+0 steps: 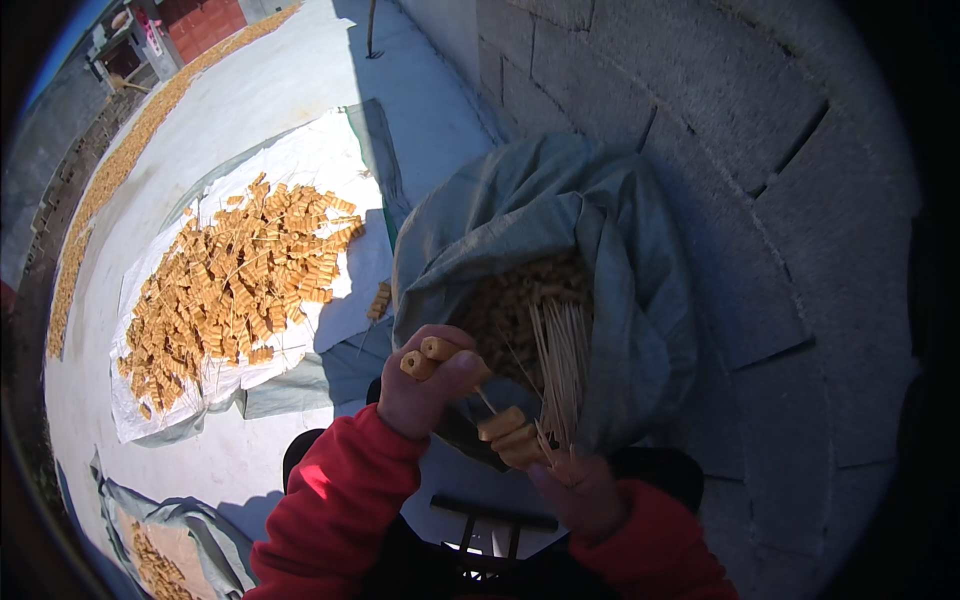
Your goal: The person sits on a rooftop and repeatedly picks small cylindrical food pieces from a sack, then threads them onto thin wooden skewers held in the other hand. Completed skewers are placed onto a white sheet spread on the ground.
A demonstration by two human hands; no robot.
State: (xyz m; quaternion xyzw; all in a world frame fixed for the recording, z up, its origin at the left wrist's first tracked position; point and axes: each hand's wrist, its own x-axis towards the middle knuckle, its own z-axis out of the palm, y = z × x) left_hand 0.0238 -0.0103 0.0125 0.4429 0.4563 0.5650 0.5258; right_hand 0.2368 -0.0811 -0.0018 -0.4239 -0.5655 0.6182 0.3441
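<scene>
My left hand is closed around hollow golden-brown tube pieces; two show their open ends between thumb and fingers. From it a thin stick slants down toward more of these pieces, which sit side by side by my right hand. The fingers of my right hand grip the lower ends of a bundle of thin pale sticks. The bundle's upper part reaches over the mouth of a grey-green woven sack. Inside the sack, in shadow, are many similar tube pieces.
At left, a heap of ridged golden pieces and sticks covers a white sheet. One ridged cluster lies near the sack. A block wall rises at right. Another piece-filled sack is at lower left.
</scene>
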